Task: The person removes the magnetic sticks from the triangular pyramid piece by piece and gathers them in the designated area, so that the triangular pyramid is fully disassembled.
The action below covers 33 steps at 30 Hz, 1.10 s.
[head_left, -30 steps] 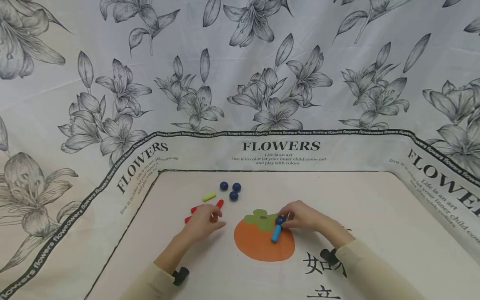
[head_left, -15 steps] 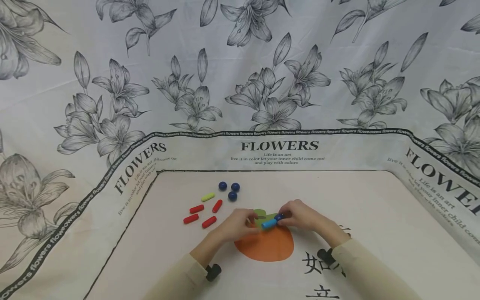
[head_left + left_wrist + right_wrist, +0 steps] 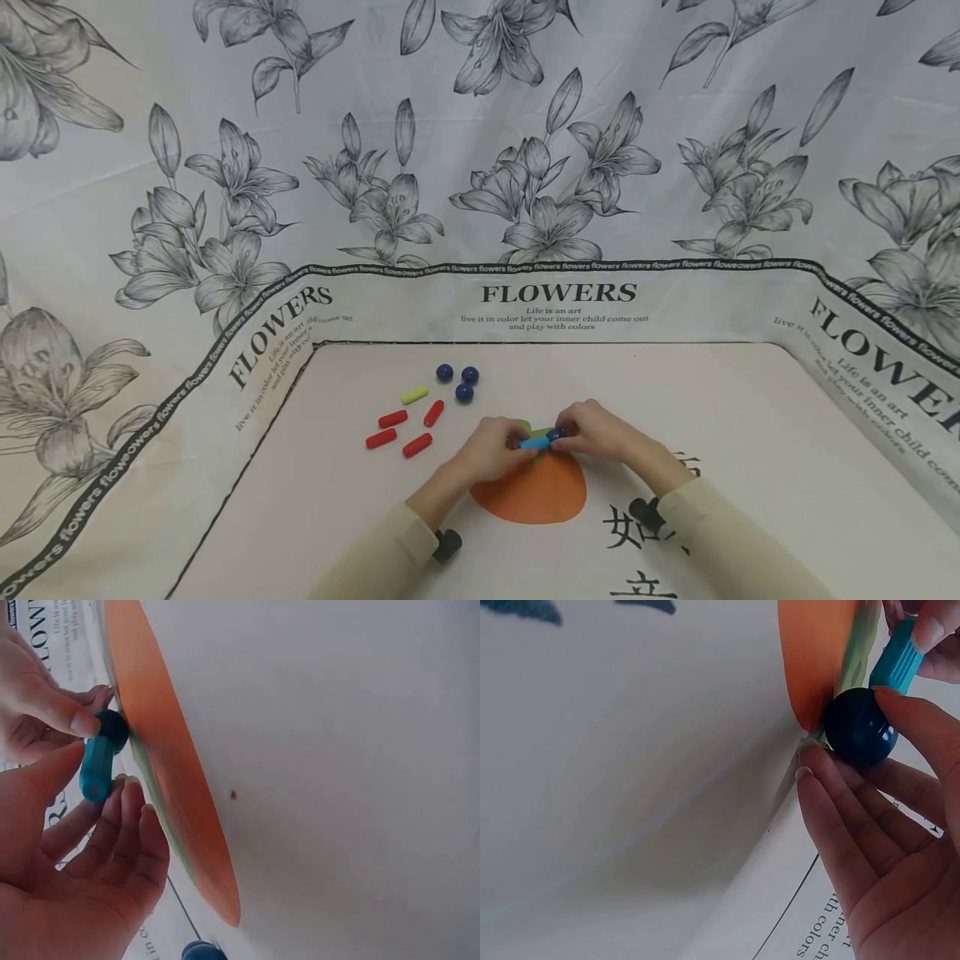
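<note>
Above the printed orange persimmon (image 3: 528,493), my two hands meet at a short light blue rod (image 3: 535,442) joined end-on to a dark blue ball (image 3: 555,434). My right hand (image 3: 596,429) pinches the ball (image 3: 861,726) between thumb and fingers. From the other side, my left hand (image 3: 491,450) has its thumb and fingertips on the rod (image 3: 894,658), close to its free end. In the left wrist view the ridged rod (image 3: 97,766) points toward the camera, with the ball (image 3: 114,729) behind it.
Several red rods (image 3: 417,445) lie on the white cloth (image 3: 697,392) to the left. Beyond them are a yellow-green rod (image 3: 415,395) and three dark blue balls (image 3: 464,392). A flower-printed curtain (image 3: 480,167) rises at the back.
My left hand has left the red rods, moved right and taken hold of the light blue rod. That rod swung from pointing toward me to pointing left, while my right hand kept the ball.
</note>
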Each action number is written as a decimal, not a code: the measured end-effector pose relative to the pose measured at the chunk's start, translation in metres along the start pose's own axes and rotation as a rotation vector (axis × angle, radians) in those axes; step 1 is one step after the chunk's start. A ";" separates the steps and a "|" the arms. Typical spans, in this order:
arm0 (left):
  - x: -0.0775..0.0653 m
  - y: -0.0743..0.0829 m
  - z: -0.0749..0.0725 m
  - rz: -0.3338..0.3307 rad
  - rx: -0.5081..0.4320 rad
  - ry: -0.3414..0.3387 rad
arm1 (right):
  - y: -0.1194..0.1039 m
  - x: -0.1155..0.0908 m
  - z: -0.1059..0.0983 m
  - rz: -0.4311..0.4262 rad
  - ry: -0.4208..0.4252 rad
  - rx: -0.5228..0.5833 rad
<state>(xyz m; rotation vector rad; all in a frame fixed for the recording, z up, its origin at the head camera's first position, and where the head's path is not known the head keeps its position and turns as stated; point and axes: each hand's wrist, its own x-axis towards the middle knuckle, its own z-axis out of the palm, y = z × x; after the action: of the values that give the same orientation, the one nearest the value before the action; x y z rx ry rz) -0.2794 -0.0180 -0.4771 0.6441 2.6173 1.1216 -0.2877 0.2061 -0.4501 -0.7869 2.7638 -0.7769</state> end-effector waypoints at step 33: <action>-0.018 -0.017 -0.027 -0.172 0.073 0.153 | -0.003 0.001 0.002 0.055 -0.007 0.018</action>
<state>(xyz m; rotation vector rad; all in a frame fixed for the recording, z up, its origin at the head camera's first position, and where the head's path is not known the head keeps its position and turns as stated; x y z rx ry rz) -0.2786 -0.0542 -0.4704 0.3499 2.7906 1.0656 -0.2870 0.2025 -0.4508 -0.7051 2.7559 -0.7862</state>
